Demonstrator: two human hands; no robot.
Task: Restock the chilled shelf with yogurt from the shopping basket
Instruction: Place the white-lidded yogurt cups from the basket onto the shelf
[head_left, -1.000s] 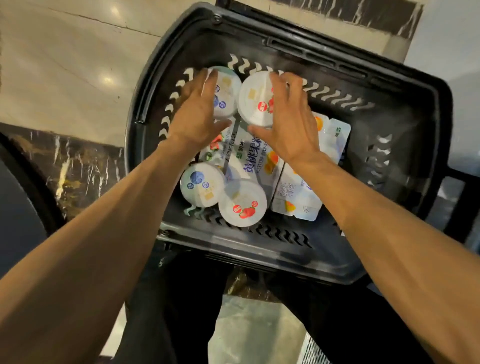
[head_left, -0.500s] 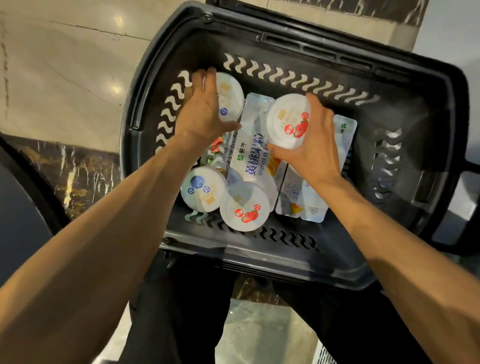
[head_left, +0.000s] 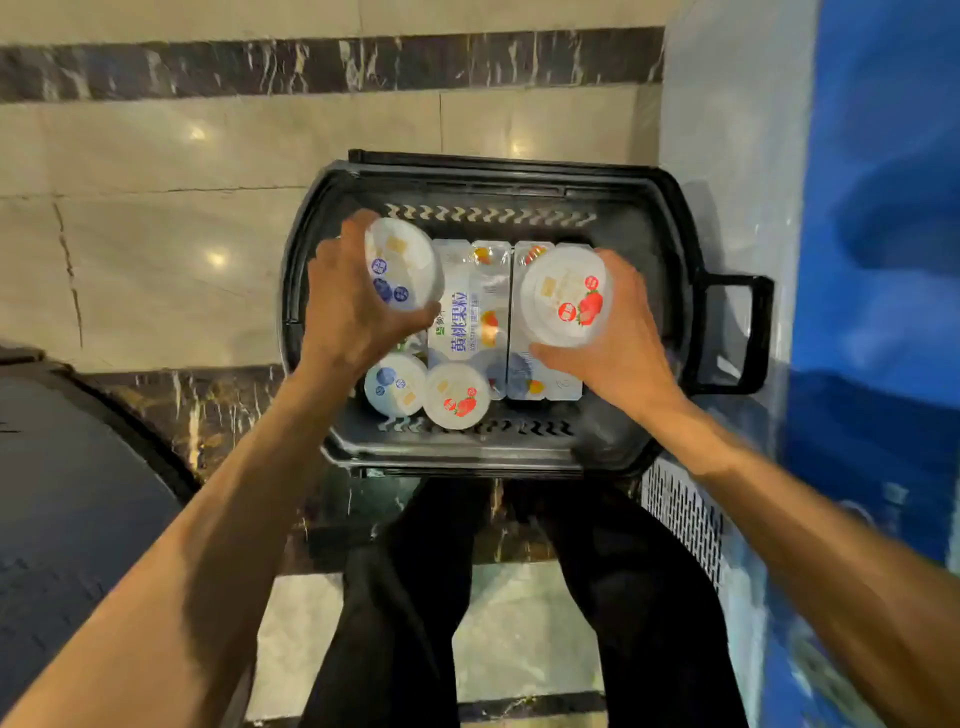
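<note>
Grip check: L hand (head_left: 353, 312) curled round blue-label yogurt cup (head_left: 402, 262), R hand (head_left: 618, 332) round strawberry cup (head_left: 566, 296), both over basket (head_left: 675, 218) w/ spare cups (head_left: 456, 396) & packs (head_left: 467, 317) inside; lift straight up, lids level, no squeezing thin walls, then to shelf.

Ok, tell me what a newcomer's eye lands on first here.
Two bare hands work over a black shopping basket on the marble floor. The left hand grips a blueberry-lid yogurt cup, and the right hand grips a strawberry-lid cup. Between them lie flat yogurt multipacks, with a second blueberry cup and a second strawberry cup at the basket's near edge.
</note>
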